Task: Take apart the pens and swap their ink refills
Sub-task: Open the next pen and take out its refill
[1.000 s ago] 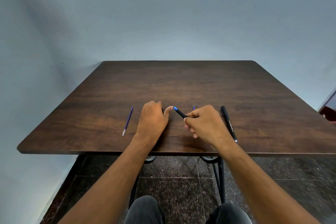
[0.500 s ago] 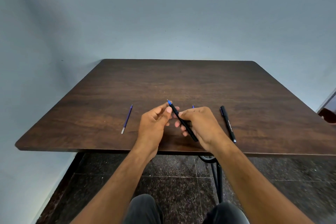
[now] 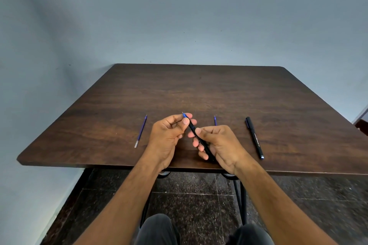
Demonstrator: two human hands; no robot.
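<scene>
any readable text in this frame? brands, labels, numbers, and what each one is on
White print along the barrel of the capped black pen lying on the table: too small and blurred to read.
Black pen held in the left hand and right hand: no print visible.
Loose blue refill and the second blue refill: no markings visible.
No other text.

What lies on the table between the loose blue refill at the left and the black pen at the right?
In the head view, both hands, left hand and right hand, hold a black pen there; a second blue refill shows behind the right hand.
</scene>
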